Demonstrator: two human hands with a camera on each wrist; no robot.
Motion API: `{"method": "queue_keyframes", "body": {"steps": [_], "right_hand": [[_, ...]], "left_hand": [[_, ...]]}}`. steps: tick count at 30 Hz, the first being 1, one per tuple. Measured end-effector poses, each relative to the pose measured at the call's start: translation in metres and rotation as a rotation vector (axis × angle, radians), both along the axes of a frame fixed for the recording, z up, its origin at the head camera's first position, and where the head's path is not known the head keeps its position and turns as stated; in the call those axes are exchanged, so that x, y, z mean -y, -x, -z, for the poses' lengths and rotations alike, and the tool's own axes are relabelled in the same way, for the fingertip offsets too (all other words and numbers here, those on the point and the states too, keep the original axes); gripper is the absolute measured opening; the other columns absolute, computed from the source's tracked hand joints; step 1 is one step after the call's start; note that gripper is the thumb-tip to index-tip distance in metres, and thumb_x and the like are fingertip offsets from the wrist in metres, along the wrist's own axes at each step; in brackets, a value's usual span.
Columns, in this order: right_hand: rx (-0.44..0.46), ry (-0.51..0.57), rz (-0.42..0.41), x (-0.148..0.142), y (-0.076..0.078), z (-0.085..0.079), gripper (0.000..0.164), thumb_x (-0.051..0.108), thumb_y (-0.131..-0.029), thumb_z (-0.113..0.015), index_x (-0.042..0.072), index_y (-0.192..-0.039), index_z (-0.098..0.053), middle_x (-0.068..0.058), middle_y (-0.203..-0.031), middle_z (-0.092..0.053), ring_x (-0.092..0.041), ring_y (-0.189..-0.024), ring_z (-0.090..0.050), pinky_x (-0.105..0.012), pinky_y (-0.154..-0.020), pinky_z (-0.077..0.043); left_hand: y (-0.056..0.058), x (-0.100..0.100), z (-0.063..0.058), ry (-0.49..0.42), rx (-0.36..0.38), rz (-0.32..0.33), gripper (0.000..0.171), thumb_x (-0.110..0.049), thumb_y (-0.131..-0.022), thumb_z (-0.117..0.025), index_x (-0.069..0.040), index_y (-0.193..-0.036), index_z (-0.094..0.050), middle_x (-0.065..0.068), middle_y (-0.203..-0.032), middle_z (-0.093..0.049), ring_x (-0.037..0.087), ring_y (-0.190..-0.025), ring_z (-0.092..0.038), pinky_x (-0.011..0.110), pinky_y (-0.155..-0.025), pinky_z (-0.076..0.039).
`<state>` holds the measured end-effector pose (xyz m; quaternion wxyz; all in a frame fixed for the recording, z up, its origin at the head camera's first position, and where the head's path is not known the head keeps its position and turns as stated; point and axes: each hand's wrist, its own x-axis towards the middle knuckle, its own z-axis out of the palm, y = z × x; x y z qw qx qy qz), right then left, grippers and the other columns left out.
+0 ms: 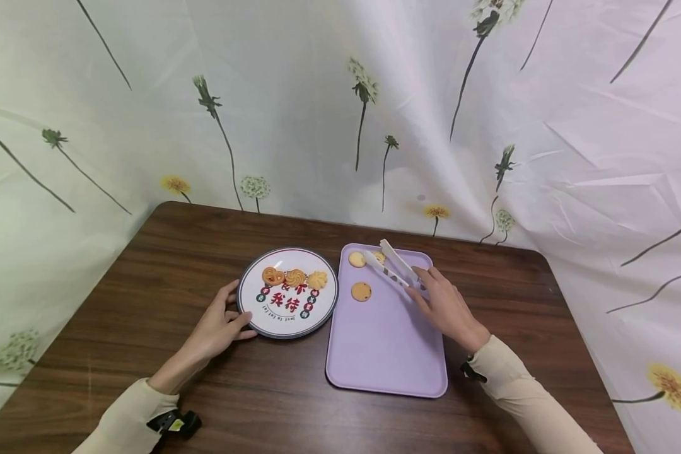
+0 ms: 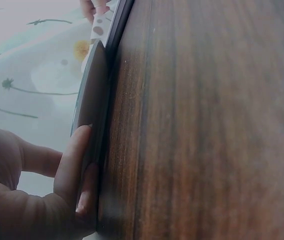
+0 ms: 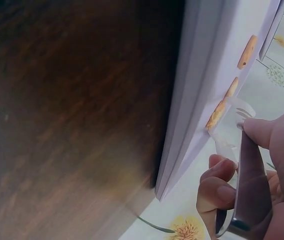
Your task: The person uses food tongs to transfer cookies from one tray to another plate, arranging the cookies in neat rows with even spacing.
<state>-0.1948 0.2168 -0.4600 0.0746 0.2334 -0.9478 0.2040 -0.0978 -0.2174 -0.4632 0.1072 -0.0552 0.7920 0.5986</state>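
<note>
My left hand [image 1: 221, 321] grips the rim of a round white plate [image 1: 275, 318] with a dark edge and red lettering, thumb on top. On this plate lie a pretzel-shaped cookie [image 1: 271, 276], a swirl cookie [image 1: 296, 278] and a flower-shaped cookie [image 1: 317, 280]. My right hand [image 1: 445, 306] holds a pair of spotted white tongs [image 1: 387, 273] over the purple tray [image 1: 386, 353]. The spread tongs' tips reach either side of a partly hidden cookie [image 1: 380, 257]. A pale round cookie [image 1: 356, 259] lies beside it, and a dotted round cookie [image 1: 361, 291] is nearer me.
Plate and tray stand side by side on a dark wooden table [image 1: 250, 403]. Behind the table hangs a pale cloth [image 1: 306, 126] printed with dandelions. Black straps with devices [image 1: 176, 424] are worn on both wrists.
</note>
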Motion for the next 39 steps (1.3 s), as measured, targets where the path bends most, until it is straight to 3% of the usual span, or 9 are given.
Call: {"method": "queue_keyframes", "body": {"steps": [14,22,39], "right_hand": [[-0.024,-0.09,0.027,-0.002,-0.005,-0.001,0.053,0.031,-0.102,-0.068,0.002,-0.146,-0.058,-0.014,-0.104,-0.063,-0.021,-0.073,-0.056,-0.043,-0.057,-0.056],[-0.032,-0.083,0.019,-0.007,-0.01,0.001,0.053,0.031,-0.102,-0.069,0.002,-0.145,-0.059,-0.012,-0.102,-0.063,-0.018,-0.068,-0.051,-0.034,-0.051,-0.05],[-0.023,-0.079,0.015,-0.008,-0.007,0.004,0.053,0.029,-0.102,-0.069,0.002,-0.146,-0.058,-0.012,-0.101,-0.063,-0.019,-0.071,-0.055,-0.036,-0.053,-0.052]], "left_hand": [[0.0,-0.001,0.001,0.01,0.006,-0.002,0.079,0.007,-0.105,-0.048,0.004,-0.165,0.003,0.038,-0.153,-0.021,0.031,-0.108,-0.062,0.027,-0.081,-0.071],[0.0,0.0,0.001,-0.011,0.006,-0.006,0.079,0.007,-0.105,-0.048,0.004,-0.165,0.003,0.038,-0.152,-0.022,0.028,-0.108,-0.061,0.027,-0.082,-0.071],[0.001,-0.001,0.0,-0.012,0.025,-0.011,0.079,0.006,-0.105,-0.047,0.001,-0.166,0.003,0.037,-0.154,-0.022,0.033,-0.112,-0.06,0.027,-0.082,-0.071]]}}
